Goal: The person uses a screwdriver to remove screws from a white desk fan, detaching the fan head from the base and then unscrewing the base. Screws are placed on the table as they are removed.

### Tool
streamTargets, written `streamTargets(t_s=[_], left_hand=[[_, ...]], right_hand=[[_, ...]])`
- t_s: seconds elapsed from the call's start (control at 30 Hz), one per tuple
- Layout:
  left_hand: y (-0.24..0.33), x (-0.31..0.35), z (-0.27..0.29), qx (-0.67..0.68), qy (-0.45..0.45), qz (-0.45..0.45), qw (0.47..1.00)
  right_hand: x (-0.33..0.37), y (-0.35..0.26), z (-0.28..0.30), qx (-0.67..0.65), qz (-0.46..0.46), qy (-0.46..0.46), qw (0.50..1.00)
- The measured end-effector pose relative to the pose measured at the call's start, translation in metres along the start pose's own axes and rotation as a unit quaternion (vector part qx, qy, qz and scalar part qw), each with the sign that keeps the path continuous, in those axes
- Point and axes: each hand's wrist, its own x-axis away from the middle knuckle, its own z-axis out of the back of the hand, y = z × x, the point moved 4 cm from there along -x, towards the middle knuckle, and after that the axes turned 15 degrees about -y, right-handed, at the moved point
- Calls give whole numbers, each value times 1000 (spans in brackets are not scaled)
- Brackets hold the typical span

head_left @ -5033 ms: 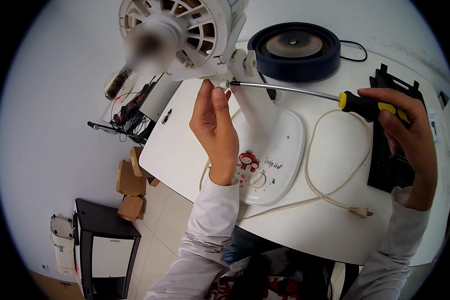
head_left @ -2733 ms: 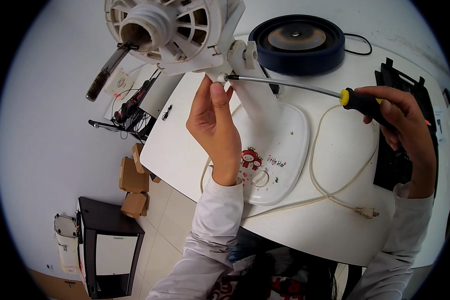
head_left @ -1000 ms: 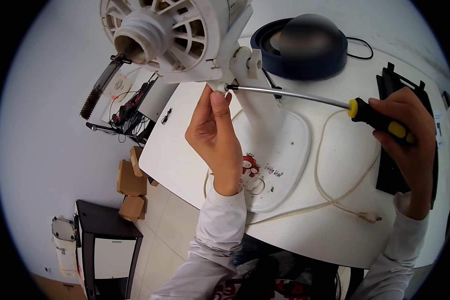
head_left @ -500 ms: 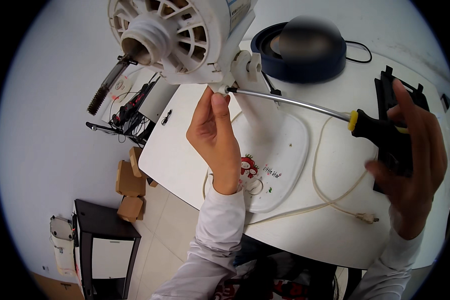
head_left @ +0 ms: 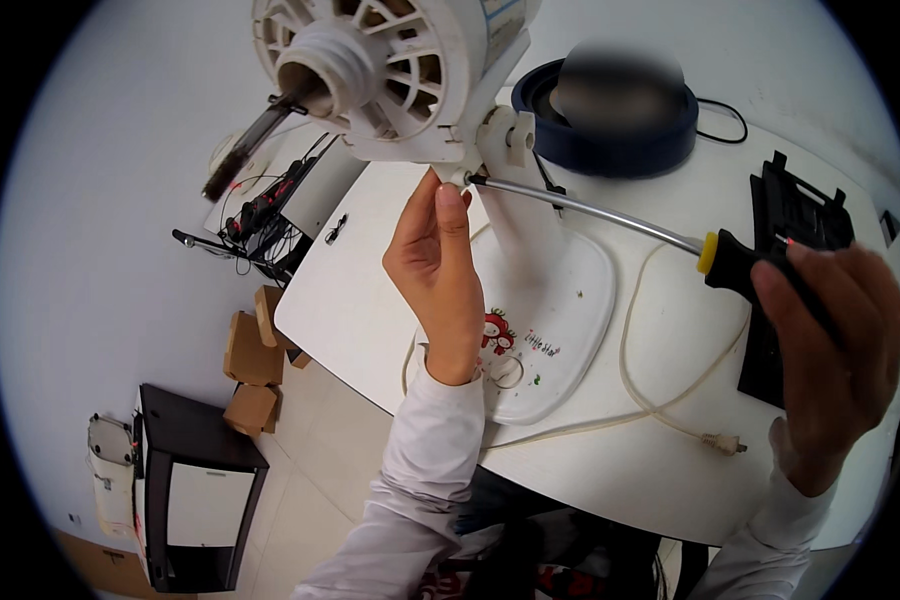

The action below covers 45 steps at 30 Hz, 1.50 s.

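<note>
The long, steel-shafted screwdriver with a black-and-yellow handle should handle light and stiff, best held by its thick grip; its dark tip meets the small white plastic neck joint. The white, ribbed plastic motor housing above looks heavy, its ribs probably brittle. The left hand pinches the joint, thumb and fingers nearly together, just beside the tip; the right hand, slightly blurred, curls loosely around the handle.
</note>
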Motion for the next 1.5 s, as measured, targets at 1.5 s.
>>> streamTargets(t_s=[1.5], left_hand=[[52,57,-109,591,-277,312,690]], right_hand=[[5,-8,22,-209,-119,-127,962]])
